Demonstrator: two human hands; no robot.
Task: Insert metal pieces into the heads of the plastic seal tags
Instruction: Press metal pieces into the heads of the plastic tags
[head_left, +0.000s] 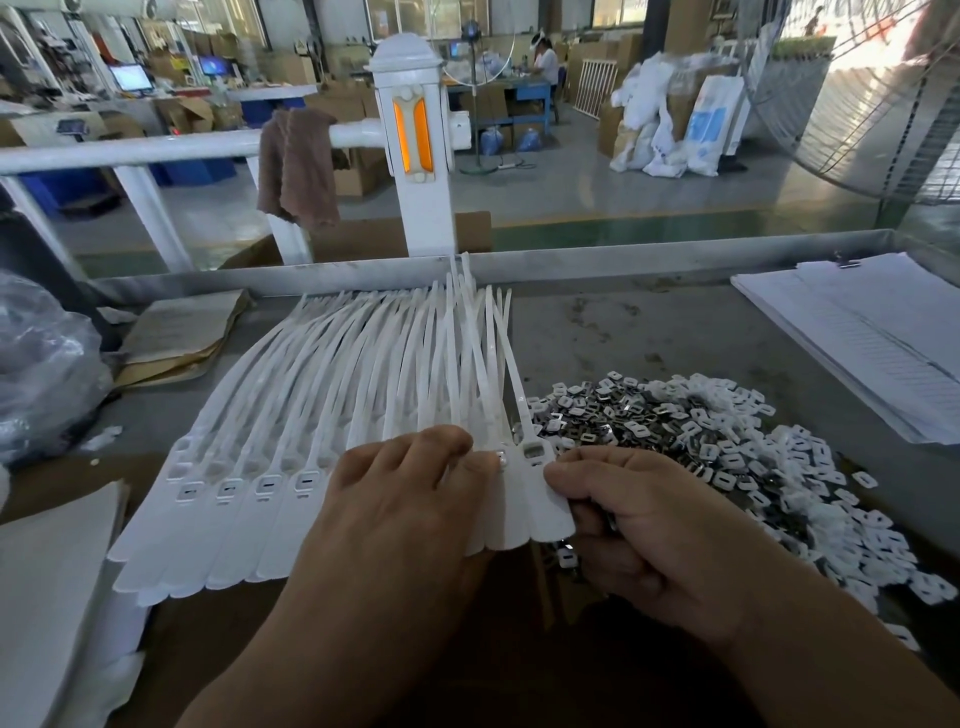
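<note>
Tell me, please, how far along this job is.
Done: four heads at the fan's left end show slotted inserts. In hand: the left hand presses the seal tags while the right hand pinches the rightmost tag. Left: a pile of metal pieces; heads under the hands are hidden.

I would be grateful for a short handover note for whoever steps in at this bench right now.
Left hand: flat on the fanned seal tags, pressing them to the table.
Right hand: curled round some metal pieces, fingertips at the rightmost tag.
Supply pile: on the table, right of the tags.
Done: the heads showing left of the left hand look filled.
Left: the rightmost tag's head looks empty; heads under the left hand are hidden.
</note>
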